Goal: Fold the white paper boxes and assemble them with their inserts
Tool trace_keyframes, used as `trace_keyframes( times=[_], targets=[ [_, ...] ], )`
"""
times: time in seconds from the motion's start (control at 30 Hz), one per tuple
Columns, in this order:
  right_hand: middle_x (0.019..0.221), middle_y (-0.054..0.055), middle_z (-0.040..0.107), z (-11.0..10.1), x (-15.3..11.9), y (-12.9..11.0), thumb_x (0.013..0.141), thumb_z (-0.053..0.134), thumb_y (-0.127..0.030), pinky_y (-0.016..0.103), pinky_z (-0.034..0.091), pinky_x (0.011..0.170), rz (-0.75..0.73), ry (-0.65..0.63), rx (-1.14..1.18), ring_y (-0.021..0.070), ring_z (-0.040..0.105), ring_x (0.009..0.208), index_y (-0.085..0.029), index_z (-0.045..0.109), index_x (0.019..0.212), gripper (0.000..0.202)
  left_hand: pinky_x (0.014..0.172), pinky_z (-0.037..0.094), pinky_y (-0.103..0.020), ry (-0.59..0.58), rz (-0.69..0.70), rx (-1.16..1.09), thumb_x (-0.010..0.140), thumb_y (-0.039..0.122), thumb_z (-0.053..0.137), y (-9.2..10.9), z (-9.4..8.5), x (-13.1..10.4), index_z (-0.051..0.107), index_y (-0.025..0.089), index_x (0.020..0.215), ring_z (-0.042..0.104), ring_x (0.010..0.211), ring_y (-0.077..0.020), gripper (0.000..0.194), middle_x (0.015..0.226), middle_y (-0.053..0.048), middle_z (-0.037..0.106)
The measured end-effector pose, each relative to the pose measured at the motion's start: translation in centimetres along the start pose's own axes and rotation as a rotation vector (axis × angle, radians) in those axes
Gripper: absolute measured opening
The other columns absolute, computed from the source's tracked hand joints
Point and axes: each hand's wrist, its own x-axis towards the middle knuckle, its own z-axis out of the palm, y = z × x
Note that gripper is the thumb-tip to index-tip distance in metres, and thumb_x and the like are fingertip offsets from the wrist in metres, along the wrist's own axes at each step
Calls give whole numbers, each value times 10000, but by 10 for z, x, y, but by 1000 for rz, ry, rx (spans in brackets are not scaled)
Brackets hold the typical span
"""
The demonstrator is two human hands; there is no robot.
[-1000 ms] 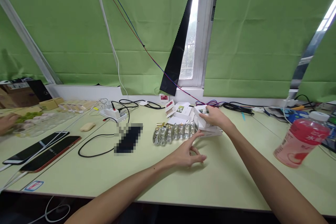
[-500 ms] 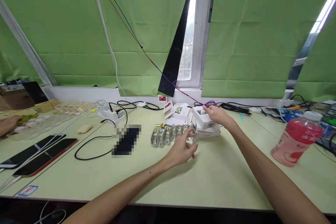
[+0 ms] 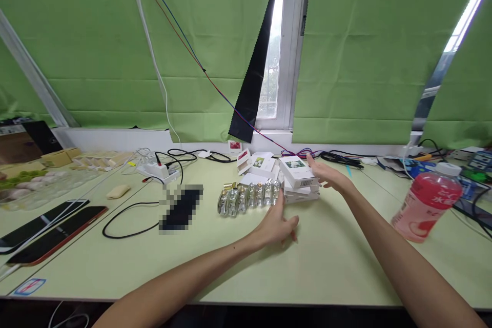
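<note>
A stack of small white boxes [image 3: 296, 173] with a plant picture on the top one sits near the table's middle. My right hand [image 3: 328, 174] is at the stack's right side, thumb raised, fingers apart and resting against or close to the boxes. My left hand [image 3: 275, 224] is in front of the stack with its index finger stretched towards the stack's front left corner. Its thumb stands apart and nothing shows in it. Left of the stack stands a row of small clear glass bottles [image 3: 242, 200], one with a gold top. My left fingertip is close to the row's right end.
Behind the bottles lie white cartons [image 3: 262, 164]. A pink drink bottle [image 3: 426, 205] stands at the right. Leftward are a pixelated dark device [image 3: 182, 207], two phones [image 3: 57, 233], a power strip [image 3: 157, 170] with cables, and an egg tray [image 3: 46, 187].
My left hand has moved right, nearer the stack, and its index finger points forward. My right hand has shifted from the top box's rear corner to the stack's right side. A hand at far left has gone.
</note>
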Motion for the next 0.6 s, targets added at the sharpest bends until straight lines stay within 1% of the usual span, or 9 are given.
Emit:
trace_keyframes(
  times=[0.1, 0.17, 0.27, 0.33, 0.4, 0.47, 0.6],
  targets=[
    [1313, 180, 669, -3, 2, 2, 924, 223, -791, 517, 546, 908, 69, -9, -3, 341, 697, 1076, -235, 610, 1321, 785, 348, 438, -149, 5, 0, -53, 899, 302, 653, -4, 3, 4, -127, 400, 1584, 705, 572, -81, 1043, 1676, -256, 44],
    [1280, 177, 684, -4, 3, 2, 923, 243, -788, 504, 555, 890, 90, -14, -4, 326, 708, 1035, -235, 620, 1297, 767, 338, 453, -168, 8, -9, -83, 888, 298, 649, -7, 4, 6, -69, 390, 1584, 713, 579, -94, 1004, 1679, -249, -1],
    [1260, 182, 690, -6, 5, 2, 924, 253, -782, 512, 555, 881, 107, -19, -5, 328, 709, 1009, -227, 622, 1284, 757, 329, 449, -176, 2, -32, -111, 862, 265, 656, -7, 6, 7, 88, 341, 1556, 709, 567, -92, 899, 1679, -254, 26],
    [1283, 194, 675, -7, 7, 2, 924, 245, -781, 537, 548, 888, 120, -22, -4, 346, 704, 1016, -218, 615, 1292, 767, 326, 433, -168, -14, -32, -127, 845, 249, 664, -6, 7, 6, 208, 306, 1495, 699, 550, -79, 796, 1679, -250, 65],
    [1305, 202, 660, -10, 8, 2, 931, 227, -775, 562, 542, 892, 136, -28, -1, 364, 702, 1023, -212, 604, 1308, 775, 322, 419, -163, -37, -28, -143, 840, 244, 662, -6, 9, 5, 280, 277, 1423, 695, 543, -72, 699, 1679, -244, 80],
    [1313, 208, 653, -13, 9, 2, 941, 225, -759, 579, 541, 890, 154, -35, 3, 372, 702, 1027, -209, 584, 1334, 765, 325, 422, -166, -66, -31, -165, 841, 241, 657, -7, 11, 4, 295, 264, 1376, 698, 551, -74, 646, 1681, -243, 63],
    [1314, 230, 643, -19, 15, 7, 946, 261, -743, 621, 533, 883, 179, -29, 15, 390, 672, 1092, -191, 536, 1386, 757, 332, 433, -181, -113, -45, -213, 822, 241, 674, -7, 18, 4, 268, 278, 1351, 706, 558, -86, 668, 1681, -243, 46]
  ],
)
